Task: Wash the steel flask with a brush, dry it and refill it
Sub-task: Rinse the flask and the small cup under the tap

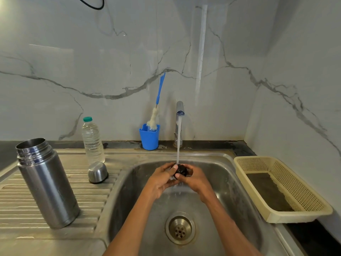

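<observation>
Left hand (162, 177) and right hand (191, 177) both curled around small round black stopper (181, 169), under running tap stream (178, 139), open cylindrical steel flask (47, 182) well left of left hand

Both hands (181, 177) hold a black stopper (181, 169) under running tap (179, 109) water.

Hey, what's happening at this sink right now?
A person is rinsing a small black stopper under the running tap, gripping it with the left hand and the right hand over the sink. The open steel flask stands on the drainboard, its steel cap upside down nearby beside a water bottle. The bottle brush sits unused in a blue cup.
</observation>
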